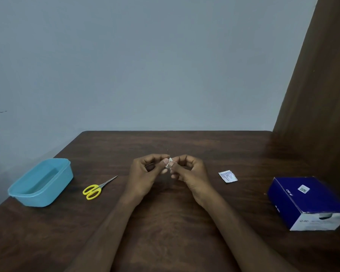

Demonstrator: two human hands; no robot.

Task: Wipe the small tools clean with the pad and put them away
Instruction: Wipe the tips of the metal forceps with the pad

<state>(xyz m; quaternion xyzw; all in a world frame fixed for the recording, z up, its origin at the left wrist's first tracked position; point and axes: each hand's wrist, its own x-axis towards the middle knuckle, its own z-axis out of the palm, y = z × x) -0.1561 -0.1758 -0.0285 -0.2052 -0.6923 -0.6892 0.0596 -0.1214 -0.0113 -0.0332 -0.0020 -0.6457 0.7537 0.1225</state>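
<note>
One tool in work: right hand (186, 171) pinches white pad (168, 163) around thin needle-like tool (168, 154), left hand (147, 171) pinches tool's other side. Scissors (98, 188) lie left of grip, seemingly unwiped; blue container (40, 182) farther left, seemingly nothing inside. Torn sachet (227, 176) right of grip. Early stage, I judge.

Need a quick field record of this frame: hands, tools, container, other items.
left hand: left hand pinches a thin needle-like tool, tip pointing up
right hand: right hand pinches the white pad against the tool
scissors: yellow-handled scissors flat on the table, closed, untouched
container: blue plastic container, open, left of the scissors; contents unclear
wrapper: torn sachet right of the hands
box: dark blue carton at the table's right edge
</note>
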